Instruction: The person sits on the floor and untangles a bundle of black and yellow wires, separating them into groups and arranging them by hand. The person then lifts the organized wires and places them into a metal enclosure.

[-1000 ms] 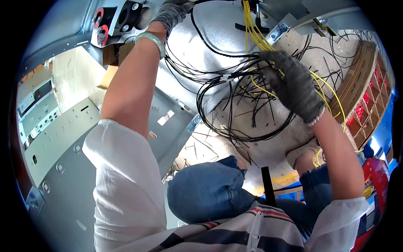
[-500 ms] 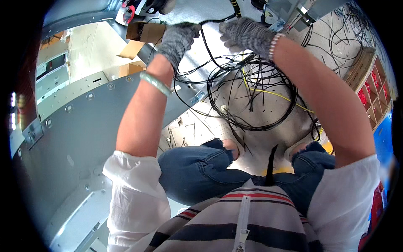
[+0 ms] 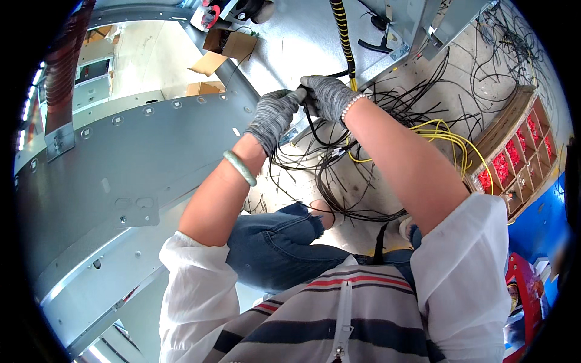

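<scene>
I have both gloved hands up just above the black wire bundle [image 3: 339, 175] — left hand [image 3: 272, 115] and right hand [image 3: 327, 97] pinched together on one black strand, held taut to pull it clear of the tangle, yellow wires [image 3: 448, 133] just beside.

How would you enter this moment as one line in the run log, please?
left hand: gripping black wires | right hand: pinching same bundle | hands: touching | yellow wires: loose on floor

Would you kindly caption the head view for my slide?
Gloved left hand and right hand pinch black wires beside a grey metal panel.
</scene>
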`<action>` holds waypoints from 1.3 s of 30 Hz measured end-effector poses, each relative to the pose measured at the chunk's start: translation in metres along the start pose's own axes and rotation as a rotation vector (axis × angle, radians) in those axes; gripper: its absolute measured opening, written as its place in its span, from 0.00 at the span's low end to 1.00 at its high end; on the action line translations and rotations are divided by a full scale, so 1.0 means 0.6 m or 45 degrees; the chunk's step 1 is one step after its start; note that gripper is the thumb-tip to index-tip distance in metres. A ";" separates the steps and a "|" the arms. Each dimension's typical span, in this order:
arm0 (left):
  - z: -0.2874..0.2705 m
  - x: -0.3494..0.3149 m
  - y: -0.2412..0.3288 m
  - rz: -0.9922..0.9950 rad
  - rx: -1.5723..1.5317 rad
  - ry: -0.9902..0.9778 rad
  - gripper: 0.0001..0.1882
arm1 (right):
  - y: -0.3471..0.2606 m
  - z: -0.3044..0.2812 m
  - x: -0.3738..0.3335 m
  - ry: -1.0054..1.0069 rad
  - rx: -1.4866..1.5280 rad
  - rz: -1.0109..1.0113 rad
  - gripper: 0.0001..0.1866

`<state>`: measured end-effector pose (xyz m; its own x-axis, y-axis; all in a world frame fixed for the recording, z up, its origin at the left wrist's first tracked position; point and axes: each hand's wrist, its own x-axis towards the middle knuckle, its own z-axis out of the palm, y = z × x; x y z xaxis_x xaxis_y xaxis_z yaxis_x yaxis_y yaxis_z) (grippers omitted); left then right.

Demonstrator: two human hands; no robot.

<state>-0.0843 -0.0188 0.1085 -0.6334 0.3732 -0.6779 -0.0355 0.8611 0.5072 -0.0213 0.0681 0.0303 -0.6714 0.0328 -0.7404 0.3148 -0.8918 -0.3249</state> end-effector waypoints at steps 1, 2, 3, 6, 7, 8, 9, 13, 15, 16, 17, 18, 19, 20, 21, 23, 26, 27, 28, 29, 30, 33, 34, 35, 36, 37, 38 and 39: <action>0.008 0.001 0.007 -0.019 0.250 0.027 0.17 | 0.002 0.002 -0.005 0.039 0.025 0.018 0.11; 0.005 0.014 -0.016 0.240 0.415 0.079 0.18 | 0.004 0.005 -0.009 0.077 0.051 0.036 0.11; 0.008 0.009 -0.015 0.504 0.579 0.116 0.19 | 0.006 0.000 -0.010 0.127 0.086 0.053 0.11; 0.009 0.008 0.011 0.696 1.205 0.117 0.14 | 0.006 -0.011 -0.009 0.120 0.219 0.036 0.12; 0.013 0.005 0.019 0.780 1.360 0.160 0.12 | 0.006 -0.015 -0.007 0.115 0.263 0.032 0.13; 0.019 0.000 0.027 0.766 1.390 0.137 0.11 | 0.003 -0.018 -0.004 0.170 0.273 0.069 0.13; 0.019 0.001 0.028 0.777 1.398 0.115 0.11 | 0.005 -0.021 -0.004 0.170 0.218 0.053 0.13; -0.014 0.026 0.002 0.858 1.151 -0.079 0.11 | 0.014 -0.021 -0.018 0.176 0.109 0.020 0.14; -0.034 0.031 0.000 0.743 1.021 -0.204 0.12 | 0.018 -0.020 -0.022 0.167 0.079 0.018 0.15; -0.018 0.009 0.039 0.740 1.357 -0.152 0.11 | 0.039 -0.065 0.050 -0.002 -0.608 -0.221 0.15; -0.001 0.006 0.052 0.837 1.465 -0.113 0.10 | 0.058 -0.112 0.122 -0.028 -1.254 -0.549 0.16; 0.001 0.005 0.044 0.890 1.550 -0.055 0.10 | 0.059 -0.105 0.125 -0.091 -1.378 -0.571 0.16; 0.001 0.005 0.037 0.945 1.636 0.002 0.09 | 0.059 -0.100 0.126 -0.085 -1.444 -0.546 0.16; -0.001 0.011 0.027 0.968 1.655 0.105 0.08 | 0.060 -0.096 0.128 -0.080 -1.510 -0.519 0.16; -0.002 0.013 0.027 1.004 1.643 0.127 0.08 | 0.057 -0.093 0.124 -0.066 -1.569 -0.498 0.16; -0.003 0.017 0.032 1.087 1.620 0.169 0.08 | 0.054 -0.103 0.138 -0.062 -1.509 -0.551 0.16; -0.003 0.043 0.024 0.633 1.046 -0.090 0.10 | 0.044 -0.088 0.126 0.055 -1.680 -0.545 0.15; -0.014 0.053 0.003 0.453 0.777 -0.154 0.11 | 0.034 -0.061 0.079 0.070 -1.974 -0.571 0.14; -0.023 0.053 -0.007 0.328 0.369 -0.230 0.13 | 0.015 -0.036 0.023 0.108 -2.262 -0.607 0.13; -0.018 0.038 0.025 0.128 0.295 -0.300 0.14 | 0.007 -0.043 0.018 0.136 -2.236 -0.561 0.13; -0.017 0.033 0.021 0.056 0.094 -0.391 0.13 | 0.002 -0.045 0.018 0.142 -2.216 -0.524 0.13; -0.002 0.043 -0.014 -0.252 -0.383 -0.606 0.10 | 0.019 -0.069 0.064 0.175 -1.774 -0.577 0.11; 0.007 0.020 0.011 -0.218 -0.085 -0.560 0.11 | 0.021 -0.075 0.070 0.187 -1.563 -0.619 0.11; 0.014 0.002 0.039 -0.177 0.213 -0.509 0.11 | 0.023 -0.086 0.073 0.195 -1.483 -0.492 0.12; 0.013 0.023 0.013 -0.083 0.428 -0.371 0.11 | 0.023 -0.069 0.054 0.171 -1.422 -0.371 0.13; 0.010 0.041 0.003 0.000 0.510 -0.356 0.12 | 0.027 -0.053 0.026 0.197 -0.406 -0.101 0.13; 0.001 0.058 -0.004 0.083 0.592 -0.340 0.12 | 0.030 -0.054 0.021 0.111 -0.367 -0.097 0.12; -0.007 0.074 -0.006 0.178 0.683 -0.333 0.13 | 0.030 -0.059 0.013 0.037 -0.318 -0.101 0.12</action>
<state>-0.1153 -0.0066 0.0787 -0.3910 0.5089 -0.7669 0.4714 0.8264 0.3081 0.0028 0.0685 -0.0024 -0.6825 0.1142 -0.7220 0.4203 -0.7468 -0.5154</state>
